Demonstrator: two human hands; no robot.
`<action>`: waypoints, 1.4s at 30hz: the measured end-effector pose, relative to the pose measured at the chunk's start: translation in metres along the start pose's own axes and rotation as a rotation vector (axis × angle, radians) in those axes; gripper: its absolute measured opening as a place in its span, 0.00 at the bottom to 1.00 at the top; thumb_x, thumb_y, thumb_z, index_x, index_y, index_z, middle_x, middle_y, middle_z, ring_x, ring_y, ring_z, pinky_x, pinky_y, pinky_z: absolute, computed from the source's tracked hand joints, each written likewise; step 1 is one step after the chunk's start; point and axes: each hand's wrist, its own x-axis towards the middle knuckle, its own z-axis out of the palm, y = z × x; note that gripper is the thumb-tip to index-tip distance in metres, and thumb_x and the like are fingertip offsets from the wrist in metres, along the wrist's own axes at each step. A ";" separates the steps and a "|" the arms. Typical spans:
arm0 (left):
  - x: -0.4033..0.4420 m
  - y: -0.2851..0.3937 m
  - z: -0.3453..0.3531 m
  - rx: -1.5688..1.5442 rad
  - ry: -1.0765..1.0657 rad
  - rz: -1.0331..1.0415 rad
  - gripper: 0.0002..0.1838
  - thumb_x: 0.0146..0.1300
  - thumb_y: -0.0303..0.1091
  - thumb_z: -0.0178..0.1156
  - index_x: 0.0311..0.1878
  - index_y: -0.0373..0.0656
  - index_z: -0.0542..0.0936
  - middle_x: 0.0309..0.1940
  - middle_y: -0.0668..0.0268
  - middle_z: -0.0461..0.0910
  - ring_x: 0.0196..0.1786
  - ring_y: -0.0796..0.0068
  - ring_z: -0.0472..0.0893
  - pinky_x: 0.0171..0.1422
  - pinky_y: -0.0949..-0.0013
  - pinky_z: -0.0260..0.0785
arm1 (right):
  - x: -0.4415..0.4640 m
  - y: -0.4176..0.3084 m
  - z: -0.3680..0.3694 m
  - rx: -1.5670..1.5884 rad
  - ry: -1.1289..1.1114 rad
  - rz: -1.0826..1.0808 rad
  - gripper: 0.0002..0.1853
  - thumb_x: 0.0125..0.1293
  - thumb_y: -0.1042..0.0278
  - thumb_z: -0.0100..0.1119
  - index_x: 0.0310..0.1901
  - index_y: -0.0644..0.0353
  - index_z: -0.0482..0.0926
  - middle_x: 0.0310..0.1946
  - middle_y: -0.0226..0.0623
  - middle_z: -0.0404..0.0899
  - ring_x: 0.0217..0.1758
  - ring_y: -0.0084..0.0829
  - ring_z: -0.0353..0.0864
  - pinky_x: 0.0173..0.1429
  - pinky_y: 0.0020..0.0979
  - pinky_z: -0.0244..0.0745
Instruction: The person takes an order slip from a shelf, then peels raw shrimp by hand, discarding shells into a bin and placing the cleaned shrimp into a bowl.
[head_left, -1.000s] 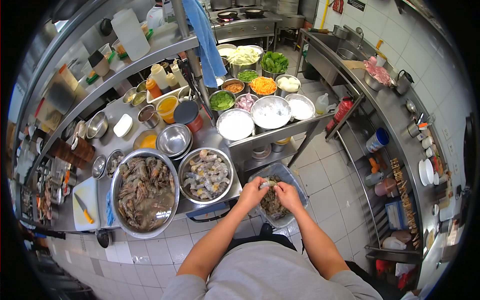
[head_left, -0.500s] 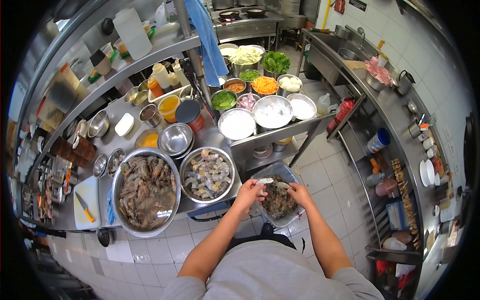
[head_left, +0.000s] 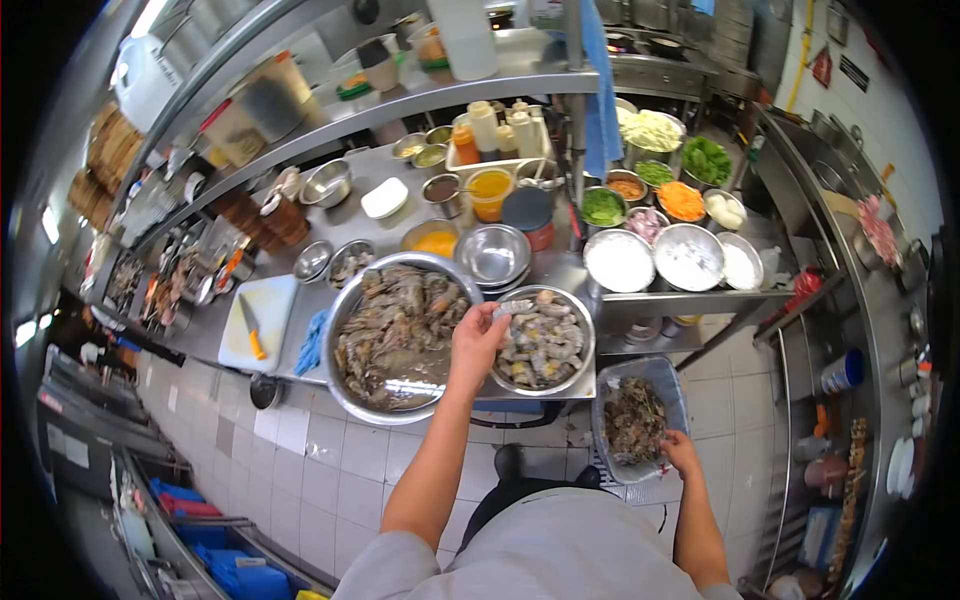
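Observation:
My left hand [head_left: 480, 340] pinches a peeled shrimp [head_left: 512, 308] over the left rim of a steel bowl [head_left: 590, 350] of peeled grey shrimp [head_left: 545, 345]. Left of it stands a larger steel basin [head_left: 345, 395] with unpeeled shrimp [head_left: 400, 310] in cloudy liquid. Down at the right, my right hand [head_left: 682, 453] is at the right side of a clear plastic bin [head_left: 600, 430] that contains shells and heads [head_left: 632, 415]. Its fingers are bent near the shells, and whether they hold anything is too small to tell.
A white cutting board [head_left: 280, 315] carries a knife with an orange handle [head_left: 256, 345], beside a blue cloth [head_left: 313, 340]. Stacked steel bowls [head_left: 492, 255] and bowls of white powder [head_left: 618, 262] stand behind. An overhead shelf [head_left: 450, 90] crosses above the counter.
The view has turned left. My hands have parted: the left has carried a shrimp from above the bin to the bowl, while the right has stayed by the bin, lower at its right side.

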 end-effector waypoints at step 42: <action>-0.021 -0.012 0.087 0.151 -0.689 -0.142 0.18 0.66 0.27 0.60 0.60 0.39 0.77 0.44 0.71 0.83 0.45 0.83 0.78 0.48 0.75 0.71 | -0.045 -0.262 0.081 0.413 -0.331 -0.576 0.18 0.71 0.63 0.60 0.56 0.65 0.76 0.41 0.29 0.80 0.43 0.19 0.76 0.48 0.24 0.73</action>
